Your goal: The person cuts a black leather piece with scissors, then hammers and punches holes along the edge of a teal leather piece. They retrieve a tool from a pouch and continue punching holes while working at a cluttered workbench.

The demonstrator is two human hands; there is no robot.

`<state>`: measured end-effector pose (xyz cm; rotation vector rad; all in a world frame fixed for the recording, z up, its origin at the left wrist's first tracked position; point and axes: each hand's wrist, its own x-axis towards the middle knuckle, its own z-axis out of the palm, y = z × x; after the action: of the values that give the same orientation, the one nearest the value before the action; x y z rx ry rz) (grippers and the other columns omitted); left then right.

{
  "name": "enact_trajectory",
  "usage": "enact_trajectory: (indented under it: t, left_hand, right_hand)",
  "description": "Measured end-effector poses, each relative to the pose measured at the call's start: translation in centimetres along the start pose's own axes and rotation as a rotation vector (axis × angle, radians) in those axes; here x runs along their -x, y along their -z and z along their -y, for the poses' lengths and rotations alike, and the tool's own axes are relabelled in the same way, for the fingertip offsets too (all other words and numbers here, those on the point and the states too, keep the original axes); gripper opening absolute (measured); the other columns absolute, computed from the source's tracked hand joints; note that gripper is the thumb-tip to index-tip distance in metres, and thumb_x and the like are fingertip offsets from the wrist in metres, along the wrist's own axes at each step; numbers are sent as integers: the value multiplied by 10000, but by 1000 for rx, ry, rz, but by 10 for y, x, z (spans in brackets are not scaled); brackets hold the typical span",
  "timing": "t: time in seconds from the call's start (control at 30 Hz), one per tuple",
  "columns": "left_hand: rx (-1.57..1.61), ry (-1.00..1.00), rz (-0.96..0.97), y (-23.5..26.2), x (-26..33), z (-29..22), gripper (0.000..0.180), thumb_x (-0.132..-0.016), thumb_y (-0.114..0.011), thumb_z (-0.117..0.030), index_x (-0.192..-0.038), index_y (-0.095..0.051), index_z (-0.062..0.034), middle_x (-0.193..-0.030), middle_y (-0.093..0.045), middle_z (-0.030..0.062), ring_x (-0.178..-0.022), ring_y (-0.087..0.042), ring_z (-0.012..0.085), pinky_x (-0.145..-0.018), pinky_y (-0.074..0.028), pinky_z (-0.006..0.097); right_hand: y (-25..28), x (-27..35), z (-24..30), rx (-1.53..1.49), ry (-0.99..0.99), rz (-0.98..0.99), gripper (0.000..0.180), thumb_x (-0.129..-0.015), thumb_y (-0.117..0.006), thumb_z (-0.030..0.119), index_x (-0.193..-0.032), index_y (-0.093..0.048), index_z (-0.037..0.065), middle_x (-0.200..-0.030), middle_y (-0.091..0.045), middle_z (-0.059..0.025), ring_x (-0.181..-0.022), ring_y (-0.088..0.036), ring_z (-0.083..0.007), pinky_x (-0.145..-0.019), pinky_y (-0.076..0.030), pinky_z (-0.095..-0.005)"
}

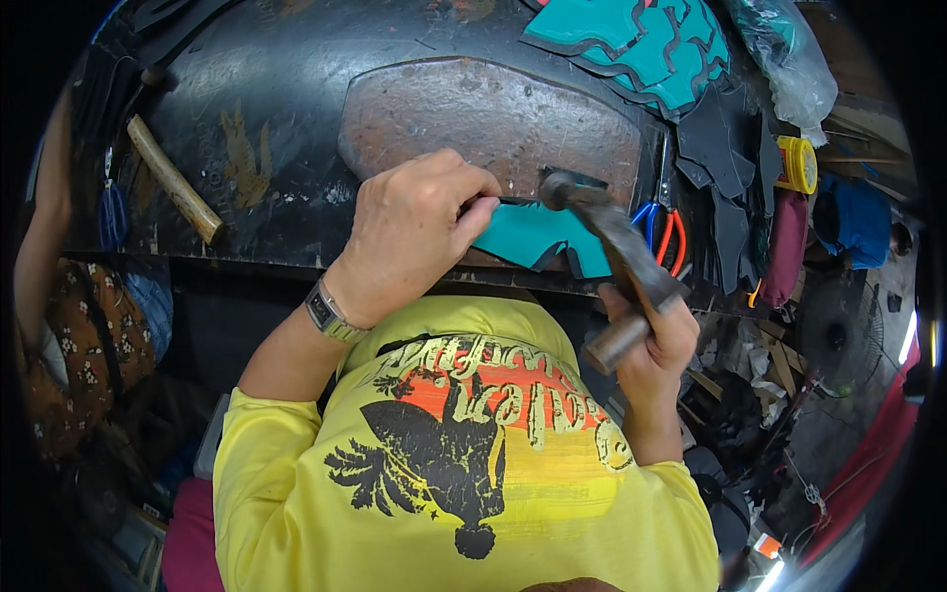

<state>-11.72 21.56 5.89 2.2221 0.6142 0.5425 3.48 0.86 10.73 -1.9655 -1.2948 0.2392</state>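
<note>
A flat teal piece (pixel 523 233) with black edging lies along the near edge of a worn metal-looking slab (pixel 483 113). My left hand (pixel 419 219) is closed, its thumb and forefinger pinching the left end of this piece. My right hand (pixel 659 345) grips a hammer (pixel 623 242) close to its head. The rounded end of the hammer head hangs above the piece's right part, and the short handle end points toward my body. Part of the piece's far edge is hidden by the hammer and my left fingers.
Scissors with blue and red handles (pixel 682 239) lie right of the slab. Black cut pieces (pixel 715 148) and layered teal pieces (pixel 646 54) sit farther right, near a yellow container (pixel 799 165). A wooden handle (pixel 176 181) and blue-handled scissors (pixel 113 215) lie left. Another person's arm (pixel 47 222) is at far left.
</note>
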Motion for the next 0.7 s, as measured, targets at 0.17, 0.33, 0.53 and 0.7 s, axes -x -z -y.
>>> enact_trajectory:
  t: [0.17, 0.33, 0.53, 0.7]
  left_hand:
    - [13, 79, 60, 3, -6, -1, 48, -868, -747, -145, -887, -754, -101, -817, -668, 69, -747, -690, 281, -666, -543, 397]
    - [-27, 4, 18, 1, -6, 2, 80, -858, -781, -132, -905, -758, -72, -798, -683, 62, -632, -661, 183, -602, -526, 321]
    - [-4, -133, -106, -8, 3, 4, 73, -845, -778, -58, -904, -739, -44, -826, -700, 71, -697, -682, 215, -625, -540, 327]
    - [30, -135, -125, -10, 5, 3, 103, -821, -778, -52, -888, -700, -67, -840, -665, 58, -783, -684, 260, -684, -547, 372]
  right_hand:
    - [-16, 0, -2, 108, 18, 160, 534, -756, -756, -109, -1268, -717, 36, -798, -638, -124, -662, -615, -222, -620, -496, -330]
    - [2, -1, -16, -103, -76, 77, 378, -823, -763, -93, -1184, -703, 0, -985, -708, -137, -807, -694, -213, -747, -530, -315]
    - [22, -29, -80, 151, -41, -324, 530, -859, -712, -97, -1362, -678, 67, -1027, -722, -81, -895, -662, -137, -809, -509, -270]
    - [24, -30, -120, 487, -135, -213, 600, -811, -687, -131, -1364, -687, 101, -1022, -730, -50, -958, -679, -146, -886, -514, -273]
